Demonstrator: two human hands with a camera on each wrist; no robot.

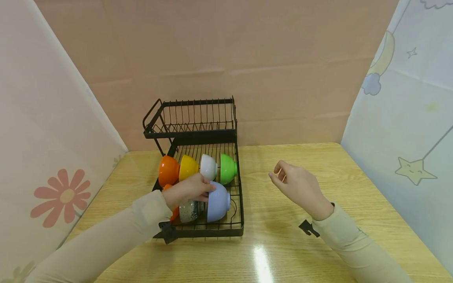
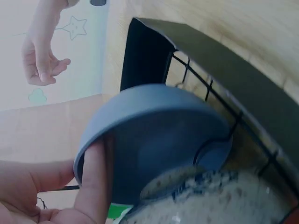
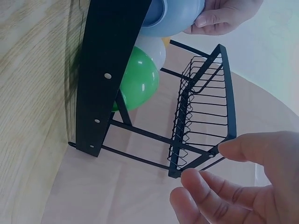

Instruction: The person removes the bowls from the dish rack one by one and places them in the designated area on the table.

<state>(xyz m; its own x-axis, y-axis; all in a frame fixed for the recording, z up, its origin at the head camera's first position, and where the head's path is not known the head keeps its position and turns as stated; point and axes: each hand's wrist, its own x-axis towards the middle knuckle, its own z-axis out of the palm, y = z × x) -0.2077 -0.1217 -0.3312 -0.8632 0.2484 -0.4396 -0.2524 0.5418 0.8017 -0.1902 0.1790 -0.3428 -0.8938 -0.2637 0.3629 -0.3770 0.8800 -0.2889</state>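
Observation:
A light blue bowl (image 1: pixel 218 202) stands on its side in the lower tier of a black dish rack (image 1: pixel 212 232), at the front right. My left hand (image 1: pixel 192 188) pinches its rim, thumb outside and fingers inside, as the left wrist view shows on the bowl (image 2: pixel 154 100). Left of it is a speckled grey bowl (image 1: pixel 189 212), with an orange bowl partly hidden behind my wrist. Over the table right of the rack hangs my right hand (image 1: pixel 301 186), fingers loosely bent and holding nothing; in the right wrist view its fingers (image 3: pixel 219 191) show nothing between them.
Behind stand orange (image 1: pixel 168 171), yellow (image 1: pixel 188 167), white (image 1: pixel 209 167) and green (image 1: pixel 228 169) bowls, on their sides in a row. The rack's raised upper tier (image 1: pixel 191 116) holds no dishes. A wooden table (image 1: pixel 283 243) lies beneath, with patterned walls at both sides.

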